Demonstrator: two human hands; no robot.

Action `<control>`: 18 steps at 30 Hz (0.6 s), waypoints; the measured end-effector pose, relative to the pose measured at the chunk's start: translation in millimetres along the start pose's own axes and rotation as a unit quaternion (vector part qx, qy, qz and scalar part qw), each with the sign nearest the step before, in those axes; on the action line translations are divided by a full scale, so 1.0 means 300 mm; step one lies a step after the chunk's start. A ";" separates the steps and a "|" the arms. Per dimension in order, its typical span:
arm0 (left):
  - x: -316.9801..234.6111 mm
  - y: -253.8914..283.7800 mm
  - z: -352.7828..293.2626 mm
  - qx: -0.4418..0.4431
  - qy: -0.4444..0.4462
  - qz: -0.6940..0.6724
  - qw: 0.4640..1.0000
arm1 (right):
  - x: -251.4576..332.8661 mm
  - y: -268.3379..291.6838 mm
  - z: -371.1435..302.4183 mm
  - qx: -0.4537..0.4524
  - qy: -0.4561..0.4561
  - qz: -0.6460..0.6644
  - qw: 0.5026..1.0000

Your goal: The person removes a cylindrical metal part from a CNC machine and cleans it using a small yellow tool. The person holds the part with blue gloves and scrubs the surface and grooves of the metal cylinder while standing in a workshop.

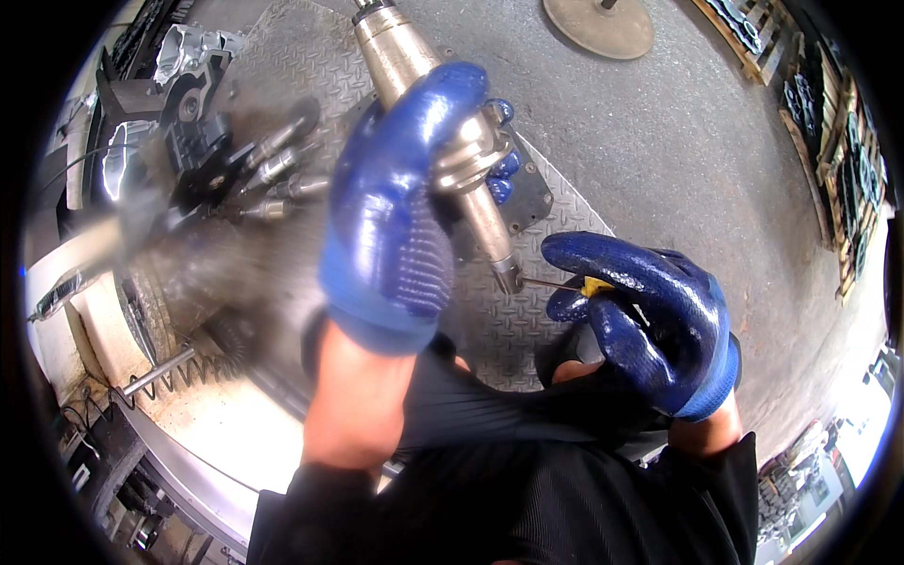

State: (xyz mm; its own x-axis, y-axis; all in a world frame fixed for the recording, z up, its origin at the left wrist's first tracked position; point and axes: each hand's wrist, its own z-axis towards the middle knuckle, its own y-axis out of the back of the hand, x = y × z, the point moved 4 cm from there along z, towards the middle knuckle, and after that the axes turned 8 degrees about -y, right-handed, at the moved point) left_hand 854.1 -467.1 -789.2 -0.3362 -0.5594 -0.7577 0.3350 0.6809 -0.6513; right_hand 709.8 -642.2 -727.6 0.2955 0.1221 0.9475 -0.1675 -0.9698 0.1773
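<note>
My left hand (400,202), in a blue coated glove, is wrapped round a metal tapered tool holder (488,226). The holder lies at a slant, its wide taper toward the upper left and its slim shank toward the lower right. At the shank's end is a small milling cutter head (508,276). My right hand (664,315), also in a blue glove, pinches a small screwdriver (595,285) with a yellow handle. Its thin blade reaches left to the cutter head; whether the tip sits in a screw cannot be made out.
Tread plate flooring (504,348) lies beneath my hands. On the left, blurred metal tool holders (275,168) stand near machine parts, with a black coiled hose (202,363) below. A round base (603,26) stands far off. Wooden pallets (833,188) carry dark metal parts on the right.
</note>
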 end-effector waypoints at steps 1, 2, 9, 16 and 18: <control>-0.003 -0.007 0.004 0.003 0.001 0.018 1.000 | 0.001 0.004 -0.001 0.003 0.018 -0.023 1.000; -0.016 -0.018 0.003 -0.001 0.012 0.043 0.999 | 0.002 0.008 -0.001 0.006 0.036 -0.045 0.998; -0.016 0.020 -0.018 -0.025 0.062 -0.039 0.997 | -0.014 0.007 0.004 0.017 0.079 -0.057 0.995; -0.012 0.064 -0.035 -0.058 0.086 -0.058 0.993 | 0.009 0.018 0.013 0.038 0.138 -0.102 0.984; -0.011 0.070 -0.042 -0.060 0.089 -0.060 0.992 | 0.017 0.019 0.017 0.048 0.145 -0.097 0.983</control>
State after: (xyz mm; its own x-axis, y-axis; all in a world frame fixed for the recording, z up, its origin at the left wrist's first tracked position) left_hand 851.4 -444.9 -799.8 -0.5213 -0.5545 -0.6487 0.1799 0.6717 -0.7187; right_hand 715.1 -648.0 -723.1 0.0297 0.3491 0.9366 -0.0402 -0.9359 0.3501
